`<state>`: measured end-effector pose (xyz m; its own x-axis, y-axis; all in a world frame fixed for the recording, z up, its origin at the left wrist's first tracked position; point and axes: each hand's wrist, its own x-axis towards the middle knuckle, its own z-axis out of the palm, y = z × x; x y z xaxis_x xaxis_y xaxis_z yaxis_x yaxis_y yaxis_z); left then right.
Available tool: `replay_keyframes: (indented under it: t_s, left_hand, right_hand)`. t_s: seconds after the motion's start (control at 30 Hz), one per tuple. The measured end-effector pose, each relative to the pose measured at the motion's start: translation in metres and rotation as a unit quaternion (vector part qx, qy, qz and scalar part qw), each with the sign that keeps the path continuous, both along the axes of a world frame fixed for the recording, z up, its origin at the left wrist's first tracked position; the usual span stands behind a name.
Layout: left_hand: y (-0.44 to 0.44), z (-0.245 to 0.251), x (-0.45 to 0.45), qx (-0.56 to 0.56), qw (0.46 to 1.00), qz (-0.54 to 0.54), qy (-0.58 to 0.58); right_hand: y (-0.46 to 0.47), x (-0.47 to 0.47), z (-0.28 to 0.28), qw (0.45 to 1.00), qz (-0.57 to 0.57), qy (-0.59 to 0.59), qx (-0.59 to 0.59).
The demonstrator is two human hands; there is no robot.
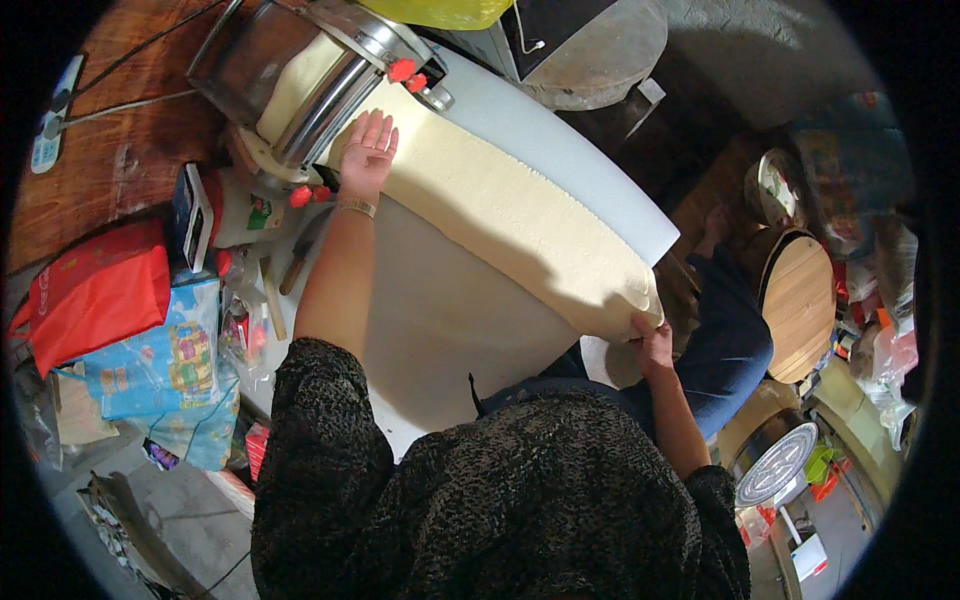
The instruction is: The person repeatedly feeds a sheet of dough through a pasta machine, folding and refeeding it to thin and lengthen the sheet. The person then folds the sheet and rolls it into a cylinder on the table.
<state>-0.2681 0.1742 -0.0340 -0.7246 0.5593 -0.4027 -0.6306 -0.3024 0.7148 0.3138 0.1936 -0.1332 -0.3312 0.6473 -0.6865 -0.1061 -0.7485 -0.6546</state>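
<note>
A long, flat sheet of pale dough (510, 210) runs from the steel rollers of a dough sheeter (330, 105) across a white work surface (442, 300). My left hand (369, 150), with a watch or bracelet at its wrist, is at the roller end of the sheet. Its palm faces up, its fingers are extended, and nothing is in its grasp; whether it touches the dough I cannot tell. At the sheet's other end, my right hand (652, 345) pinches the dough's edge, which hangs past the table's edge. More dough (300, 82) lies on the sheeter's far side.
Red knobs (401, 70) stick out from the sheeter. A knife (296, 262) and a wooden stick (273, 296) lie left of my forearm. Bags, including a red one (105, 285), crowd the left side. A round wooden lid (799, 311) stands right of my knee.
</note>
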Motion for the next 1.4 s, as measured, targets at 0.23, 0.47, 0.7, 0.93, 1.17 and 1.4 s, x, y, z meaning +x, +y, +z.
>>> replay_keyframes:
  t_s: [0.23, 0.47, 0.7, 0.93, 1.17, 1.4]
  left_hand:
    - [0.004, -0.017, -0.005, -0.059, 0.998, 0.037, -0.008]
    - [-0.023, -0.129, 0.009, -0.441, 0.656, -0.058, 0.610]
    - [0.058, -0.111, 0.154, -0.330, 0.437, -0.328, 0.770]
    - [0.126, 0.001, 0.247, 0.066, 0.676, -0.314, 0.663]
    - [0.046, -0.036, 0.102, -0.117, 0.965, -0.155, 0.176]
    - [0.006, -0.008, 0.002, 0.007, 1.000, 0.016, 0.025]
  right_hand:
    - [0.001, 0.002, -0.004, 1.000, 0.004, -0.023, -0.006]
    - [0.000, -0.005, 0.008, 1.000, 0.000, -0.015, -0.008]
    - [0.002, 0.000, 0.007, 0.993, 0.052, -0.106, -0.001]
    - [0.004, -0.004, 0.013, 0.984, 0.054, -0.169, -0.012]
    - [0.005, -0.003, 0.006, 0.993, 0.052, -0.106, -0.019]
    - [0.006, -0.006, 0.009, 0.995, 0.030, -0.093, -0.011]
